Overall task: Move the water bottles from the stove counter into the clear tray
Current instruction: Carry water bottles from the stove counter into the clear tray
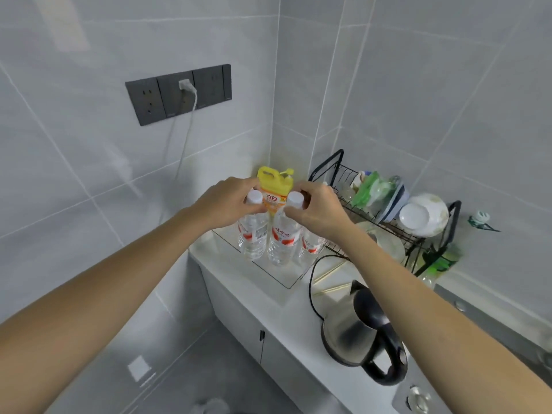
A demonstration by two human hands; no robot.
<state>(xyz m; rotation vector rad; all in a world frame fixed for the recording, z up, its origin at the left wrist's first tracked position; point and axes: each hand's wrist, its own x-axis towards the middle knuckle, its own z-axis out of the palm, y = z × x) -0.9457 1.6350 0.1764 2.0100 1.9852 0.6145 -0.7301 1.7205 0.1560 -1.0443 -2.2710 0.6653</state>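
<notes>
I've got my left hand (231, 201) and right hand (313, 206) each closed round a water bottle's (253, 234) neck, lowering both upright into the clear tray (283, 277) beside a third.

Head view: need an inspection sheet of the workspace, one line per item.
Surface: white countertop, in a tiled corner.
Job's things: three clear water bottles with red labels; left, middle, right, upright in the clear tray.
Clutter: yellow detergent jug; steel kettle; black wire dish rack with bowls; chopsticks.
Grippers: left hand grips left bottle's neck; right hand grips middle bottle's neck.
Cables: black kettle cord; white charger cable.
Surroundings: dark wall sockets.
</notes>
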